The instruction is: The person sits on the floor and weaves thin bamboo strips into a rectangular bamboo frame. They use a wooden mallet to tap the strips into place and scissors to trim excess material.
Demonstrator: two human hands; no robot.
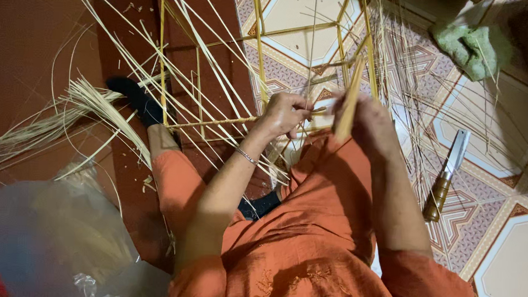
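Seen from above, seated on a patterned tile floor (505, 274) in orange clothing, with a yellow bamboo frame (261, 66) standing just ahead of the knees. Left hand (285, 114) curled shut on a thin horizontal rod (218, 123) of that frame, thumb and fingers pinching near the rod's right end, a bracelet at the wrist. Right hand (370, 126) closed around a flat bamboo strip (348, 101), held nearly upright, upper end tilted slightly right and rising past the knuckles toward the frame's right upright. Hands close together, almost level, a small gap between them; the strip just right of the left hand's pinch. Long axis of the rod left to right, crossing the strip's near-vertical axis almost squarely, so the meeting point sits between the two hands, a little nearer the left. Loose pale slivers (179, 75) fanned diagonally across the frame and over the left forearm. A splayed bundle of fibres (72, 109) well off to the left on the reddish floor, beside a dark-socked foot (134, 97). A clear plastic bag (56, 235) at lower left. A wooden-handled knife (447, 172) lying on the tiles right of the right forearm, untouched, blade pointing away. A green cloth (472, 47) at upper right.
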